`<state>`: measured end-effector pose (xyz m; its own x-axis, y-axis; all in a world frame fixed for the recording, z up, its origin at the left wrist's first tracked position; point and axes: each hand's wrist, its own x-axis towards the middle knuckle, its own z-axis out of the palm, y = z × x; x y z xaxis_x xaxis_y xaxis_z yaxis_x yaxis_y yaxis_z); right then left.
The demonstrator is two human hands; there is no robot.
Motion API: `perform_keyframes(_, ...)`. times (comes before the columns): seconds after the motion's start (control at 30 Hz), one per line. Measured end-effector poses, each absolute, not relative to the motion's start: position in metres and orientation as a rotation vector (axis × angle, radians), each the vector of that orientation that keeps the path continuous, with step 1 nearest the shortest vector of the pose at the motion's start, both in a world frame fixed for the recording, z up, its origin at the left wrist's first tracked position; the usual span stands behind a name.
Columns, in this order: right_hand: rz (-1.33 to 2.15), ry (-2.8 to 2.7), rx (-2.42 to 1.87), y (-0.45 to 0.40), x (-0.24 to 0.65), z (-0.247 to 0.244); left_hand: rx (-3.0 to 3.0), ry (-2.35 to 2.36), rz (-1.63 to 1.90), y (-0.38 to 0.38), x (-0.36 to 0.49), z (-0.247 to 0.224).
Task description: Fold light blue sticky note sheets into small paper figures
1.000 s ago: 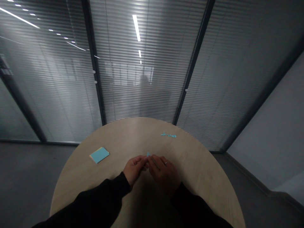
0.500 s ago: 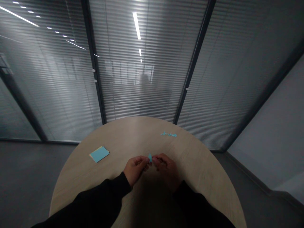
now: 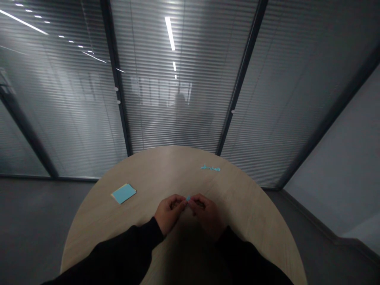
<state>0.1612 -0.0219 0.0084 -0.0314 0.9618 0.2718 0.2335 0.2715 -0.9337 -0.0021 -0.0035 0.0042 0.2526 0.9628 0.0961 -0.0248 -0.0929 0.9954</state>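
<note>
A small piece of blue paper [image 3: 188,198] is pinched between the fingertips of both hands, low over the round table. My left hand [image 3: 169,211] is closed on it from the left, thumb against forefinger. From the other side my right hand [image 3: 208,213] grips it too, its fingers curled and partly in shadow. Most of the paper is hidden by the fingertips. Farther off, small blue paper scraps [image 3: 210,168] lie in a loose row. A stack of blue paper sheets [image 3: 124,193], with a yellowish edge showing, rests to the left of my hands.
The round wooden table [image 3: 166,166] has its curved far edge close to a glass partition with blinds [image 3: 175,122]. A pale wall [image 3: 350,170] stands at the right, and grey floor [image 3: 38,221] shows on the left.
The fingertips have come closer together, and less of the blue paper shows between them. The stack and the scraps lie as before.
</note>
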Motion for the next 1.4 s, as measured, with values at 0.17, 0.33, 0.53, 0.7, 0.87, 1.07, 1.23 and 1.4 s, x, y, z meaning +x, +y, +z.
perform_keyframes(0.17,0.858,-1.480,-1.144,-0.022,0.158,0.006,1.502,0.988,1.129,-0.003,-0.003,0.003)
perform_keyframes(0.33,0.817,-1.521,-1.187,-0.024,0.157,0.008,1.553,0.987,1.113,-0.003,-0.002,0.004)
perform_keyframes(0.53,0.785,-1.564,-1.216,-0.024,0.159,0.008,1.602,0.980,1.105,-0.002,0.000,0.001)
perform_keyframes(0.7,0.823,-1.564,-1.187,-0.022,0.160,0.009,1.600,0.957,1.062,0.000,-0.001,-0.005)
perform_keyframes(0.87,0.786,-1.627,-1.188,-0.024,0.157,0.008,1.605,0.976,1.083,0.002,-0.004,-0.005)
perform_keyframes(1.07,0.736,-1.652,-1.205,-0.025,0.156,0.006,1.676,0.988,1.127,0.002,-0.004,-0.007)
perform_keyframes(1.23,0.779,-1.628,-1.179,-0.022,0.160,0.006,1.547,0.917,1.106,0.002,-0.004,-0.007)
perform_keyframes(1.4,1.061,-1.554,-1.104,-0.021,0.165,0.009,1.415,0.741,1.090,0.004,-0.006,-0.003)
